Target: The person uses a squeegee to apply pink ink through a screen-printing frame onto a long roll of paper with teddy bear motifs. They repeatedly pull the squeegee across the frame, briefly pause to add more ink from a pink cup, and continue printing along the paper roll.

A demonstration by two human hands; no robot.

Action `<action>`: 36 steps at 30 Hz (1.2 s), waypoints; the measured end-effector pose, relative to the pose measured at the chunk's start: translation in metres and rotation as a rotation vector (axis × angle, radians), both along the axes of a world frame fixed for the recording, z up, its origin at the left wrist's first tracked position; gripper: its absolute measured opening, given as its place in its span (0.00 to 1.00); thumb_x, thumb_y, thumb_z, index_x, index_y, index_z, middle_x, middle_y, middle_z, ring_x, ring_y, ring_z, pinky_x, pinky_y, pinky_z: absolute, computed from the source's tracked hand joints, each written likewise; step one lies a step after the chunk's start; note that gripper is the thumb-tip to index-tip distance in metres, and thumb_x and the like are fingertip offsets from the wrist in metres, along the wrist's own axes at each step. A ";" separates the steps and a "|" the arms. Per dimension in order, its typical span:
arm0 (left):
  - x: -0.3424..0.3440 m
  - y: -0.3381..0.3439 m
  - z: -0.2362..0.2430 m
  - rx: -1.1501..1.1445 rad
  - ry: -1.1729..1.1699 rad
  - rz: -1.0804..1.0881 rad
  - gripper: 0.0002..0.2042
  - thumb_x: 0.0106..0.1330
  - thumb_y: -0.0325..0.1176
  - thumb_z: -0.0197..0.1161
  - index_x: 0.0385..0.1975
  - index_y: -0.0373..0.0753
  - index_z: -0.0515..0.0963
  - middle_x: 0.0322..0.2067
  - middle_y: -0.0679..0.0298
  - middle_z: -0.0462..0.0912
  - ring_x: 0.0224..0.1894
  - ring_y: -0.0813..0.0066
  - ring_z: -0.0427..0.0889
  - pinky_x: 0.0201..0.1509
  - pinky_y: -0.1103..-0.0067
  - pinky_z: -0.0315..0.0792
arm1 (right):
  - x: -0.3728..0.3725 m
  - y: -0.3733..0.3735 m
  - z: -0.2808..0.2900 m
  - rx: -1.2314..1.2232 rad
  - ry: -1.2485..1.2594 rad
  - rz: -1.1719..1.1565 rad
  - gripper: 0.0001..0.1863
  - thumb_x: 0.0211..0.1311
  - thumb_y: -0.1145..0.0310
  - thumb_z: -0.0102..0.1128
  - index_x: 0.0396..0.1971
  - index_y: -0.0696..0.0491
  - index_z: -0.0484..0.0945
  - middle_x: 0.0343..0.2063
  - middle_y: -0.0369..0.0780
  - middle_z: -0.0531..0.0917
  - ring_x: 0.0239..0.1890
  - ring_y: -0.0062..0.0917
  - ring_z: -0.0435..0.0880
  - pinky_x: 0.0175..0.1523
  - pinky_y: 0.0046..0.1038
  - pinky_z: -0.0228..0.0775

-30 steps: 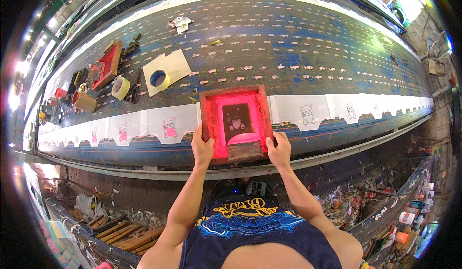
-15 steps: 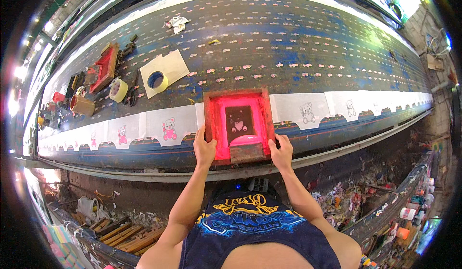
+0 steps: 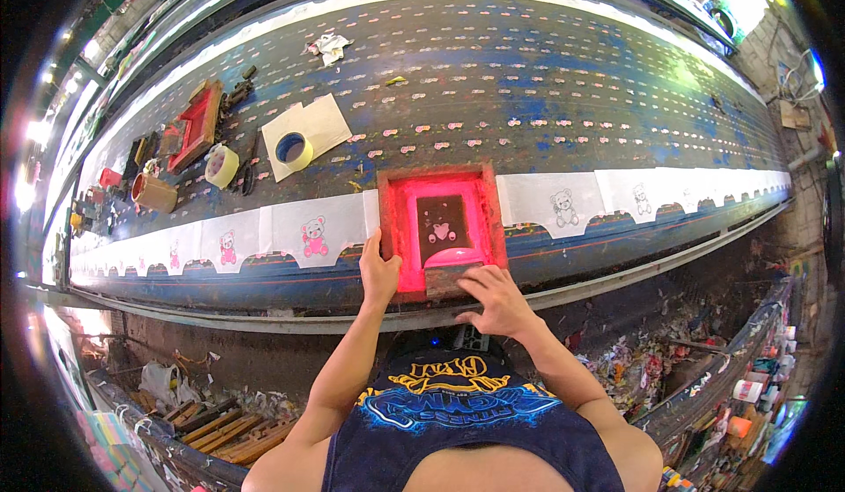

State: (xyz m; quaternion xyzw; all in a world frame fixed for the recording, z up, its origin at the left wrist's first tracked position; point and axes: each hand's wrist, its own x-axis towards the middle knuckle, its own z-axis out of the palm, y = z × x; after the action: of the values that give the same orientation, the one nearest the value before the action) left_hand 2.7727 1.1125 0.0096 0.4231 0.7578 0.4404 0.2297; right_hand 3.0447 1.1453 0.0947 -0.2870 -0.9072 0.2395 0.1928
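A wooden screen-printing frame (image 3: 495, 194) with pink ink round its mesh lies over the row of white fabric pieces. My left hand (image 3: 379, 275) grips its left side, fingers along the outer edge. At the frame's near side a wooden squeegee (image 3: 440, 281) rests against pink ink. My right hand (image 3: 497, 303) has its fingertips over the squeegee's right end, with the thumb lower on the near side. Through the mesh a dark window shows small pink shapes. Left of the frame, a fabric piece (image 3: 314, 237) bears a pink teddy bear; one on the right (image 3: 563, 207) bears only grey outlines.
On the long dark table (image 3: 563, 78) stand a roll of tape (image 3: 304, 151) on a cream sheet (image 3: 327, 122), a second roll (image 3: 222, 166), a brown pot (image 3: 154, 193) and another wooden frame (image 3: 195, 127). A metal rail (image 3: 290, 323) runs along the near edge. Scraps litter the floor below.
My right hand has left the frame's right side and moved left onto the squeegee. My left hand keeps its hold. The view has shifted slightly.
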 end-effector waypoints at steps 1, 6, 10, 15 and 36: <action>0.000 0.001 0.000 0.011 0.005 -0.003 0.34 0.54 0.20 0.64 0.66 0.23 0.70 0.60 0.41 0.77 0.65 0.46 0.75 0.72 0.66 0.68 | -0.005 -0.001 -0.002 0.044 -0.024 0.000 0.29 0.47 0.62 0.77 0.51 0.54 0.81 0.48 0.42 0.81 0.58 0.38 0.76 0.60 0.38 0.70; -0.001 0.002 0.000 -0.012 0.029 -0.010 0.34 0.53 0.20 0.65 0.65 0.23 0.70 0.60 0.41 0.77 0.65 0.45 0.76 0.71 0.66 0.68 | -0.022 0.007 -0.015 0.106 -0.072 -0.041 0.20 0.53 0.72 0.69 0.48 0.57 0.81 0.47 0.43 0.81 0.55 0.38 0.79 0.61 0.39 0.71; -0.002 0.001 0.001 -0.035 0.013 -0.002 0.34 0.53 0.20 0.66 0.66 0.24 0.70 0.61 0.43 0.78 0.66 0.50 0.76 0.72 0.67 0.67 | -0.032 0.010 -0.021 0.157 -0.031 -0.079 0.18 0.55 0.76 0.63 0.47 0.60 0.81 0.47 0.46 0.83 0.53 0.41 0.81 0.61 0.39 0.74; 0.001 0.000 0.006 -0.019 0.021 -0.016 0.33 0.53 0.20 0.65 0.64 0.23 0.71 0.60 0.41 0.77 0.65 0.45 0.76 0.71 0.65 0.68 | -0.034 0.019 -0.026 0.120 -0.049 -0.048 0.19 0.52 0.79 0.60 0.47 0.61 0.80 0.46 0.47 0.83 0.53 0.42 0.82 0.60 0.38 0.76; 0.001 0.002 0.008 -0.007 -0.062 -0.059 0.33 0.53 0.19 0.65 0.65 0.25 0.70 0.60 0.41 0.75 0.65 0.43 0.74 0.70 0.64 0.69 | -0.092 0.152 -0.045 0.174 0.151 -0.153 0.13 0.52 0.83 0.65 0.40 0.59 0.80 0.40 0.45 0.87 0.48 0.44 0.83 0.54 0.42 0.77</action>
State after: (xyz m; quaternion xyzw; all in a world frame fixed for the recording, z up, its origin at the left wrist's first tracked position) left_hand 2.7737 1.1145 0.0171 0.4303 0.7391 0.4438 0.2676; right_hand 2.9525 1.2974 0.0500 -0.3187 -0.8830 0.1652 0.3025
